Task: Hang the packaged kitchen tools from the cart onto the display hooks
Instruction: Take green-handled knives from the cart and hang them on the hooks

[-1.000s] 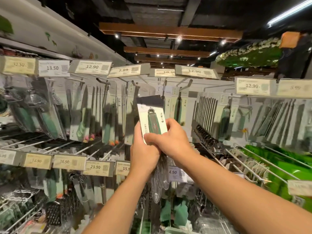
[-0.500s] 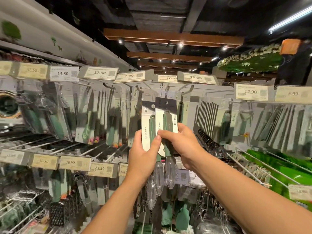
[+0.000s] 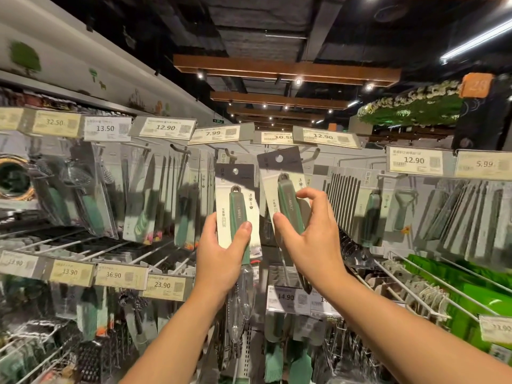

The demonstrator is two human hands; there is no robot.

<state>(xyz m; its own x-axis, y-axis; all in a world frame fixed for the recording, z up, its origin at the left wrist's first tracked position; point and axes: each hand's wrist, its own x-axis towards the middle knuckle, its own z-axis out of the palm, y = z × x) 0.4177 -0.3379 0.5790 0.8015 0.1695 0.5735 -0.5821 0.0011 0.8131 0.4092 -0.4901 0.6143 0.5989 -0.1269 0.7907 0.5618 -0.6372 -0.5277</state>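
Head view looks up at a shop display wall [image 3: 357, 159] hung with carded kitchen tools, and both arms reach in from below. Left hand [image 3: 221, 259] grips one packaged tool [image 3: 237, 206] upright, thumb curled across the green handle and fingers wrapped behind the card, so those fingers are mostly hidden. Its clear lower end hangs below the palm and is hard to make out against the dark gap behind. Right hand [image 3: 310, 239] holds a second packaged tool [image 3: 285, 189], tilted with its top leaning left; the thumb presses the green handle from the left and the curled fingers pinch the card's right edge. The lower part of this pack is covered by the hand. Both packs sit just beside each other in front of the centre of the wall, below a row of price tags [image 3: 219, 133], and their hang holes are free of any hook. A bare hook [image 3: 314, 155] juts out near the top of the tilted pack. Hanging packs at the far left and right are smeared and unreadable. Above, dark ceiling with wooden beams [image 3: 285, 69] and small spotlights. Green boxes [image 3: 454, 284] fill the lower right.
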